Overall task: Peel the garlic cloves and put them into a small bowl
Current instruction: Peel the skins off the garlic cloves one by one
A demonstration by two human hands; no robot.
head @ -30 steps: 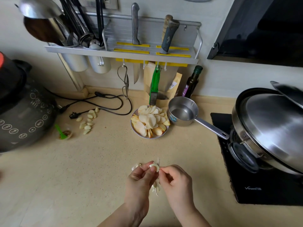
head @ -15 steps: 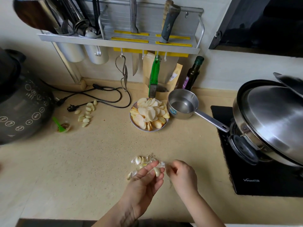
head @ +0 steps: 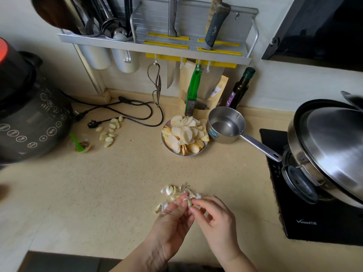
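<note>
A garlic clove (head: 189, 201) sat above the beige counter (head: 110, 185), pinched between the fingertips of the left hand (head: 172, 222) and the right hand (head: 216, 218). Loose garlic skins (head: 172, 191) lay just behind them; peeled cloves (head: 110, 132) rested well apart beside a black cooker (head: 33, 118).

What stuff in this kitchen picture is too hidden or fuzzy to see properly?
Head view, the only one:
- The garlic clove: fingertips of the left hand and right hand cover most of it, so how much skin remains is unclear.
- The wok: cut off by the right edge, and its lid hides the contents.
- The cooker: button labels too small and blurred to read.
</note>
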